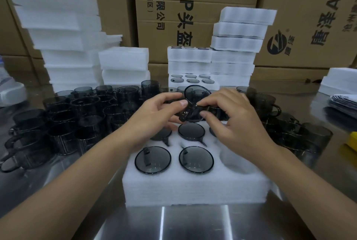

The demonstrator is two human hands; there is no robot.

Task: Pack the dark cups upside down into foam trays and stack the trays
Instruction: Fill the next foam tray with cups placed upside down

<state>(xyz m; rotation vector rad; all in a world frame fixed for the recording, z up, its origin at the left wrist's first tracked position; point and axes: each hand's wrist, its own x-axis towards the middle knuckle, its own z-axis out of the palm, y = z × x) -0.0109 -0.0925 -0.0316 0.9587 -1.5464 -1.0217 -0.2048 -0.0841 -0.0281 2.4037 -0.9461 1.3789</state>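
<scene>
A white foam tray (195, 187) lies on the steel table in front of me. Several dark smoked cups sit upside down in its holes, among them one at the near left (153, 159) and one at the near middle (196, 159). The near right hole (236, 159) holds nothing. Above the tray's far edge both hands hold one dark cup (195, 94), tilted with its base toward me. My left hand (154, 116) grips it from the left with the thumb on its side. My right hand (231, 116) pinches it from the right.
Many loose dark cups (77, 120) crowd the table to the left, and more cups (289, 125) stand to the right. Stacks of filled foam trays (237, 46) and empty foam (63, 27) rise behind, before cardboard boxes (193, 7). A yellow object (352, 141) lies at the right edge.
</scene>
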